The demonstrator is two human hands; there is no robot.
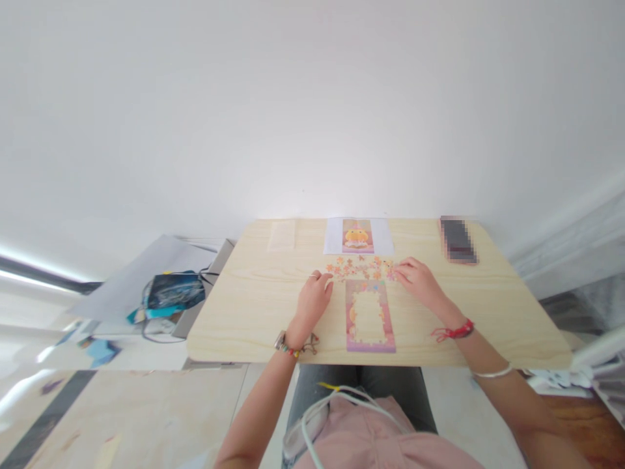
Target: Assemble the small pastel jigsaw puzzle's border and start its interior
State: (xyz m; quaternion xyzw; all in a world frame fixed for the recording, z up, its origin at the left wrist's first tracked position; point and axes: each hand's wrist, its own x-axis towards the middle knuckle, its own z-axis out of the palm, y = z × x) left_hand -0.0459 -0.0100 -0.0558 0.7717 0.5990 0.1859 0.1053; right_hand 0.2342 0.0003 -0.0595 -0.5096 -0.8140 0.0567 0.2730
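Loose jigsaw puzzle pieces [361, 268] lie scattered in a band across the middle of the table. Just below them is a puzzle frame [371, 347], its pink and purple border joined and its centre showing bare wood. My left hand [313, 301] rests at the left end of the loose pieces, fingers loosely bent, with a small gap between thumb and forefinger. At the right end, my right hand [420, 284] has thumb and fingertips together on a puzzle piece [392, 275], partly covered by the fingers. A printed picture [358, 236] of yellow figures lies behind the pieces.
On the table [254, 312], a phone [458, 240] lies at the back right and a pale, clear sheet [282, 236] at the back left. A white wall [312, 130] rises behind. Left of the table sit a dark blue bag [176, 290] and cables.
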